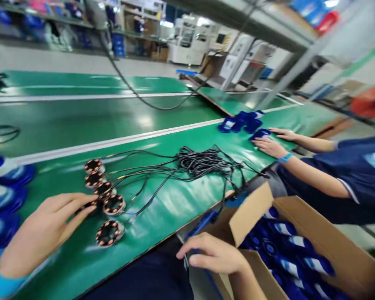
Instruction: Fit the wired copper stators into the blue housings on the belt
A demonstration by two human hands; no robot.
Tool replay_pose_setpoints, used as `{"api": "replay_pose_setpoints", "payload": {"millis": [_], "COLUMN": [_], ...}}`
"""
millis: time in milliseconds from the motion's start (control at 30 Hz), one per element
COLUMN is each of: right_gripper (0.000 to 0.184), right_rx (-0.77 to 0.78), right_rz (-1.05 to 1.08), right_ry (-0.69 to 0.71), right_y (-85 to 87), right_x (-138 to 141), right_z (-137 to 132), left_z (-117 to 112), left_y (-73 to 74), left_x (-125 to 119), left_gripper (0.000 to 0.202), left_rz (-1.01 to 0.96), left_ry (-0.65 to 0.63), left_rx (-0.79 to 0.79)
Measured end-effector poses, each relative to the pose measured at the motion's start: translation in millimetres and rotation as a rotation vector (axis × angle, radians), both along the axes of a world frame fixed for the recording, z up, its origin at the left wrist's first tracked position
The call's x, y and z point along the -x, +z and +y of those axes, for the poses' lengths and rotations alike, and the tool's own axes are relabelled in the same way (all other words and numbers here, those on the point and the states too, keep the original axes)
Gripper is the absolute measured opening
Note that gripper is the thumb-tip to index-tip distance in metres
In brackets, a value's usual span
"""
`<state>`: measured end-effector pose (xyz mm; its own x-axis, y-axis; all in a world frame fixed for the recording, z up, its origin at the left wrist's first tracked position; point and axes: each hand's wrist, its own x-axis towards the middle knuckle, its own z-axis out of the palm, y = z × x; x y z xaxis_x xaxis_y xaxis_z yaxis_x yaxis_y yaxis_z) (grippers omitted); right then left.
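My left hand (51, 223), with a blue band at the wrist, has its fingertips closed on a dark ring-shaped motor stator at the left of a small cluster; the fingers partly hide it. Beside it lie several more stators with copper windings, among them one stator (109, 233) nearest the table edge and another stator (114, 204) just above. Thin leads run right from the cluster to a tangled bundle of black cables (203, 162). My right hand (217, 254) hovers past the table's front edge, fingers loosely apart, holding nothing visible.
Blue housings (6, 187) stand at the left. An open cardboard box (318, 233) of blue parts sits at the lower right. At the right, a co-worker's hands (271, 146) touch a blue part beside more blue parts (237, 121). A black cable (134, 89) hangs over the green bench.
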<state>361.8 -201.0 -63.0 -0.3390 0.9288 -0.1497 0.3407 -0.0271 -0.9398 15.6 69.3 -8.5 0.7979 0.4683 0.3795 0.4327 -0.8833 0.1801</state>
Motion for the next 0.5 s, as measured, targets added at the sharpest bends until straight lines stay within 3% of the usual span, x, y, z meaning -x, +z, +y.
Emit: {"api": "replay_pose_setpoints", "payload": {"millis": [133, 233, 367, 500], "right_gripper": [0.025, 0.022, 0.020, 0.016], "right_rx": [-0.244, -0.389, -0.430, -0.422], "right_rz": [0.153, 0.038, -0.119, -0.206], "right_ry": [-0.142, -0.142, 0.007, 0.069], "right_y": [64.1, 88.1, 87.5, 70.5], "right_x": [10, 34, 67, 82], "right_z": [56, 128, 215, 249], "left_z": [-2, -4, -9, -15], "left_y": [-21.9, -24.9, -23.8, -25.3], "left_x": [13, 9, 9, 9], "left_gripper": [0.033, 0.029, 0.025, 0.018], "left_rz": [0.051, -0.008, -0.024, -0.033], "left_ry": [0.000, -0.003, 0.010, 0.042], "left_rx": [0.001, 0.015, 0.039, 0.034]}}
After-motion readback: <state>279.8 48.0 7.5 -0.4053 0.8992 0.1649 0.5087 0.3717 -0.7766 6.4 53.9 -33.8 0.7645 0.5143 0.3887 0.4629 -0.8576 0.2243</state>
